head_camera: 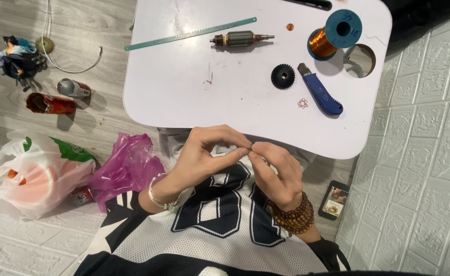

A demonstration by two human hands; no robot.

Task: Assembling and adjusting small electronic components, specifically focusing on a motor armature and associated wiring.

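My left hand [204,153] and my right hand [276,171] meet fingertip to fingertip just below the near edge of a small white table [184,97], over my lap. Both pinch something very thin between thumb and forefinger; it is too small to identify. On the table lie a motor armature [240,39], a teal saw blade [189,33], a spool of copper wire [333,35], a black bevel gear [282,76], a blue utility knife [320,93] and a small copper wire loop [302,103].
The table has a round cup hole [360,60] at its right. On the floor at left are two cans [51,103], a white plastic bag [33,171], a pink bag [125,166] and a figurine [18,59]. A small card [335,200] lies at right.
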